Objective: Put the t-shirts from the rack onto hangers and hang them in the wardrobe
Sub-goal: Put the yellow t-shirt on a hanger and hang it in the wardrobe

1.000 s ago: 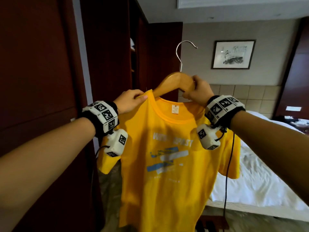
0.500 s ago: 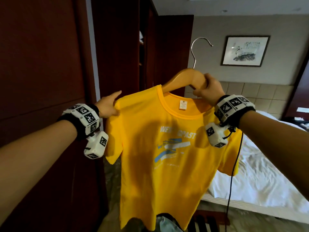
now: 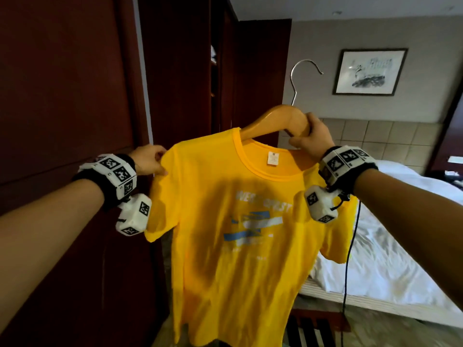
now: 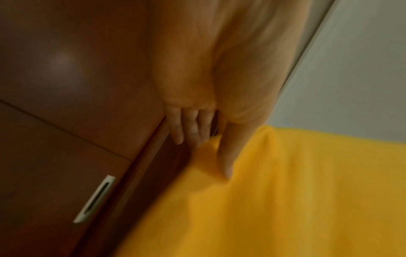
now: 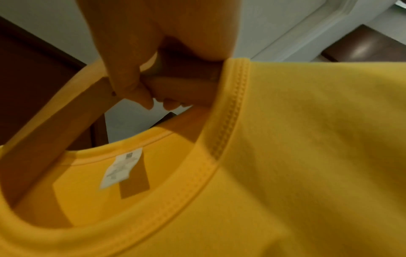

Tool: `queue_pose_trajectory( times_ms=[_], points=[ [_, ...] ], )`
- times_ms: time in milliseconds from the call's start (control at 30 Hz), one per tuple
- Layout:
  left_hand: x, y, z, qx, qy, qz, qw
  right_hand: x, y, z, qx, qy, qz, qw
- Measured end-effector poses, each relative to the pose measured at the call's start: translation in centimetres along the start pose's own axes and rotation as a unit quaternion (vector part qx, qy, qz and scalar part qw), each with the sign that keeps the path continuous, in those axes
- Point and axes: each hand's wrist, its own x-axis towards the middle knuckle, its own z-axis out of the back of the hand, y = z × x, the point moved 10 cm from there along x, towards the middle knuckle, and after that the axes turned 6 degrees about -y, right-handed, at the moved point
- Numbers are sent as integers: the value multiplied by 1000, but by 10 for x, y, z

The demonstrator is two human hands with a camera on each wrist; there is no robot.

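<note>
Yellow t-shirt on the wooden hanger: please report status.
Right hand grips wooden hanger. Left hand pinches yellow t-shirt at its shoulder. Shirt on hanger, not yet hung. Nothing blocking.

Head view: from above and behind both forearms, facing forward and slightly down; yellow t-shirt point(image 3: 233, 221) mid-frame, bed point(image 3: 390, 259) at right, dark wood wardrobe point(image 3: 62, 96) at left, framed picture point(image 3: 369, 71) on far wall.

Left wrist view: very near, looking along left hand point(image 4: 197, 107) onto shirt fabric point(image 4: 274, 200); wardrobe panel point(image 4: 66, 78) alongside; blurred.

Right wrist view: very near, looking up along right hand point(image 5: 142, 69) at wooden hanger point(image 5: 72, 111) inside collar point(image 5: 228, 121).

Shared by all three: the t-shirt. Hanger and collar label point(image 5: 120, 168) shared by head and right wrist views only.
</note>
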Motion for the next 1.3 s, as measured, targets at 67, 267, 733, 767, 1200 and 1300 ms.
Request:
queue_pose_trajectory(
  times_ms=[67, 267, 733, 767, 1200, 1300],
  points=[
    [-1, 17, -12, 38, 54, 34, 997, -1, 3, 0, 0, 1, 2, 1000],
    [8, -6, 12, -111, -59, -3, 992, -8, 21, -14, -11, 26, 15, 999],
    [-43, -83, -10, -51, 28, -157, 986, -37, 48, -55, 1, 73, 23, 997],
    [-46, -79, -11, -42, 32, -159, 986, -39, 50, -60, 6, 78, 25, 997],
    [-109, 13, 14, -41, 4, -52, 998, -77, 85, -172, -73, 234, 59, 968],
    [-136, 34, 27, -6, -29, 4, 1000, -95, 103, -192, -115, 253, 83, 957]
  ],
)
